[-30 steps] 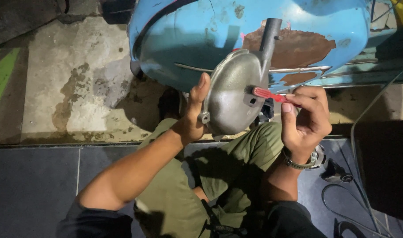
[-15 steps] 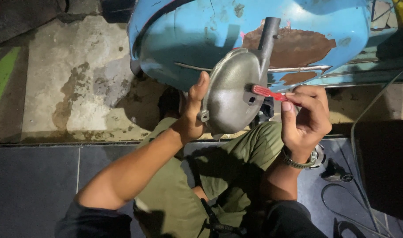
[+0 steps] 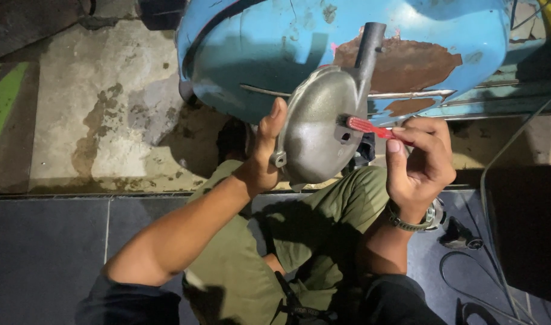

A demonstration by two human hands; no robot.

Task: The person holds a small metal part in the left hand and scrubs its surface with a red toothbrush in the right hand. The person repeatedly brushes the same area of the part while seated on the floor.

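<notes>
View from my head, looking down over my lap. My left hand (image 3: 264,157) grasped the left edge of a grey metal cover (image 3: 320,129), thumb laid up along its rim, its grip clenched on the part and holding it upright in front of my knees. The cover's domed face was turned toward me, and a dark tube (image 3: 369,48) rose from its upper right. My right hand (image 3: 421,159) pinched a red brush (image 3: 365,126) between thumb and fingers, its grip closed on the handle; the bristled tip touched the cover's face just right of centre. A watch (image 3: 417,221) sat on my right wrist. Behind the cover stood a blue scooter body (image 3: 275,48) with rust patches, close to it. Green trousers (image 3: 311,235) covered my legs above a dark tiled floor (image 3: 40,253).
</notes>
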